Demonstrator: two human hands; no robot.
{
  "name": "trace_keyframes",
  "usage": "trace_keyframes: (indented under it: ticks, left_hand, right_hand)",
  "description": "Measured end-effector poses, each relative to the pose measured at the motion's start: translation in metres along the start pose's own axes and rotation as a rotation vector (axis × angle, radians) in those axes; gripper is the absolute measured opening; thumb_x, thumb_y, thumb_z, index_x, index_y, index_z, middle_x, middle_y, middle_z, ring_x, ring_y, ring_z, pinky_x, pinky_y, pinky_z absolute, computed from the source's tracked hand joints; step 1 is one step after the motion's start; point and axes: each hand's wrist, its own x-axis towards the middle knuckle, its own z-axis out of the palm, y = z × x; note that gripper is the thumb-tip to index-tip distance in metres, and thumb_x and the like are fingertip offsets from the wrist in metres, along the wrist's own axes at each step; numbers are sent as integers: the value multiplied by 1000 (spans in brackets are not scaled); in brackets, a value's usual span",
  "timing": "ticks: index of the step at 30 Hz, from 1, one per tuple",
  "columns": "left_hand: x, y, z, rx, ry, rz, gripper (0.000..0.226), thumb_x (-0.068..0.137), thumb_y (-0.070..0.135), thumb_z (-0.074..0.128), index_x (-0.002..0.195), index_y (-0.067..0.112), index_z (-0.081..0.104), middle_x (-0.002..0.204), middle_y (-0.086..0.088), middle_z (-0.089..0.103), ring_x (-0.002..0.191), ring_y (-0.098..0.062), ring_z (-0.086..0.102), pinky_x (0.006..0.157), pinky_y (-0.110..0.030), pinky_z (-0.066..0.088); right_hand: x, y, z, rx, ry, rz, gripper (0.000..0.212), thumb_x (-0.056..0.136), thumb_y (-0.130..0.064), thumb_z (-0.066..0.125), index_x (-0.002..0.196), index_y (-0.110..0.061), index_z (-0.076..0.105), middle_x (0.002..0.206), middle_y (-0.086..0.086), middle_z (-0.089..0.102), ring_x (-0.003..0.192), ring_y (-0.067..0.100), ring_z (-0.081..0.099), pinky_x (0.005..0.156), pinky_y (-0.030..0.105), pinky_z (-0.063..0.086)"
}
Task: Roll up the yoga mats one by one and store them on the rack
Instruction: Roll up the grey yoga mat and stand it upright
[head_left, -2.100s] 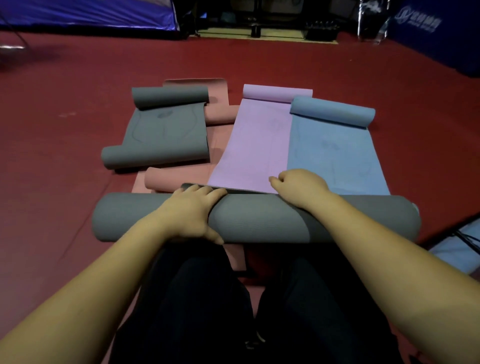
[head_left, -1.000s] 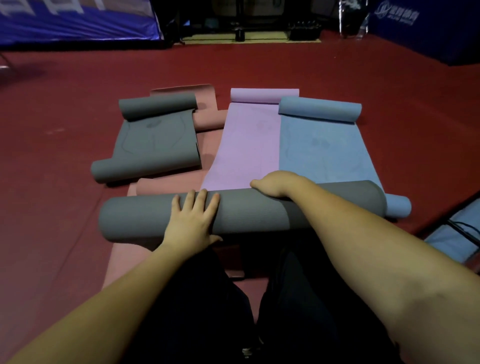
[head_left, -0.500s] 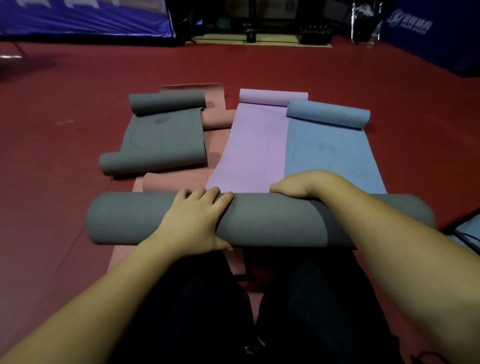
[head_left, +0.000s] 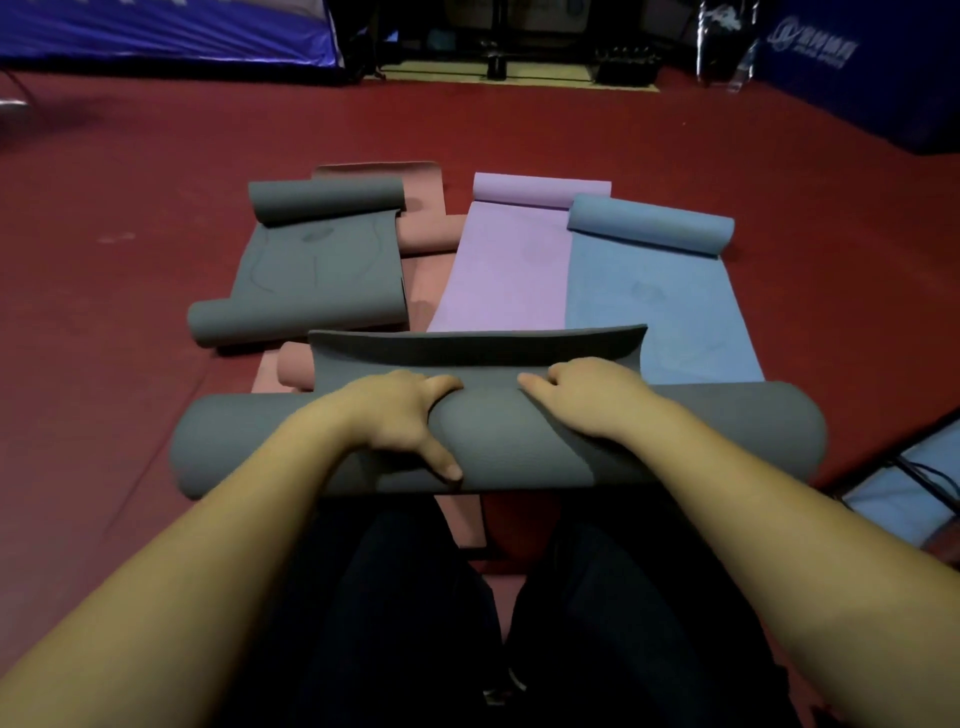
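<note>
My left hand (head_left: 400, 415) lies over the top of the grey rolled mat (head_left: 498, 441), fingers curled across the far side and thumb pressed on the near face, gripping the roll. My right hand (head_left: 592, 400) grips it likewise, fingers bent over the crest just beside the loose flap (head_left: 478, 348). Both hands sit near the roll's middle, probably so the pressure stays even and the roll does not cone out at one end. The roll lies across my lap-side of the red floor (head_left: 156, 182), in front of my knees. Its free end stands up as a curved flap beyond my fingers; half a second ago no flap showed and the roll looked closed, so the tail has sprung or been lifted and needs tucking. Beyond it lie the purple mat (head_left: 504, 270) and blue mat (head_left: 649, 301), each flat with the far end curled, a second grey mat (head_left: 317, 270) curled at both ends, and a pink mat (head_left: 431, 228) partly beneath it. No rack is identifiable in view.
</note>
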Motion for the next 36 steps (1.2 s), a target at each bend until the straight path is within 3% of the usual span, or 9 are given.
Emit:
trace_keyframes:
  ticks: [5, 8, 10, 12, 14, 16, 21, 30, 36]
  left_hand:
    - [28, -7, -9, -210, -159, -10, 102, 59, 52, 90, 144, 30, 39, 134, 10, 55, 117, -12, 52, 98, -27, 39]
    - [30, -6, -6, -257, -121, 9, 85, 63, 50, 88, 136, 31, 49, 130, 9, 59, 113, -12, 55, 97, -29, 43]
    - [23, -8, 1, -114, -3, 20, 89, 63, 68, 77, 139, 31, 48, 135, 8, 55, 120, -15, 51, 103, -34, 40]
    - [13, -10, 16, 51, 210, 11, 103, 60, 92, 47, 145, 33, 44, 142, 10, 49, 129, -16, 43, 106, -37, 35]
    - [0, -12, 41, 105, 455, 55, 99, 66, 91, 33, 144, 31, 47, 140, 5, 51, 128, -23, 45, 103, -41, 35]
    - [-8, -13, 69, 244, 601, 79, 96, 67, 83, 48, 144, 24, 48, 140, -6, 53, 126, -32, 49, 104, -52, 37]
    - [-9, 5, 99, 375, 536, -160, 125, 46, 60, 88, 147, 16, 29, 146, -24, 43, 133, -44, 41, 105, -66, 30]
    - [-21, 15, 76, 400, 617, -71, 112, 47, 62, 81, 140, 17, 39, 128, -24, 54, 119, -40, 51, 95, -64, 41]
    - [-51, 24, 66, 414, 625, -16, 105, 50, 69, 69, 139, 20, 40, 128, -16, 56, 117, -35, 54, 96, -60, 41]
  right_hand:
    - [0, 2, 10, -26, 57, 76, 70, 95, -65, 21, 116, -17, 68, 123, 12, 65, 114, 29, 59, 89, 38, 44]
    - [7, 5, 10, -52, 53, 100, 69, 95, -64, 22, 115, -16, 68, 122, 14, 65, 111, 31, 59, 85, 36, 43]
    - [14, 7, 8, -44, 12, 106, 70, 95, -63, 23, 118, -14, 67, 126, 15, 62, 114, 31, 58, 86, 36, 42]
    - [22, 10, 7, -24, -37, 116, 71, 95, -63, 23, 122, -13, 65, 132, 15, 60, 119, 31, 56, 90, 36, 42]
    - [30, 9, 5, -5, -89, 122, 73, 95, -63, 23, 127, -11, 62, 139, 16, 55, 125, 31, 52, 98, 38, 41]
    - [36, 5, 0, 9, -141, 127, 71, 97, -60, 25, 134, -8, 57, 146, 17, 48, 131, 31, 48, 104, 37, 38]
    - [45, -4, -8, 61, -226, 117, 68, 98, -56, 27, 140, -7, 51, 151, 18, 41, 135, 31, 43, 109, 37, 34]
    - [32, 2, -23, 72, -259, 75, 62, 97, -54, 28, 135, -14, 56, 150, 14, 44, 132, 28, 46, 106, 36, 34]
    - [9, 3, -31, 112, -348, 28, 48, 97, -48, 34, 125, -23, 63, 141, 8, 54, 111, 21, 53, 96, 33, 37]
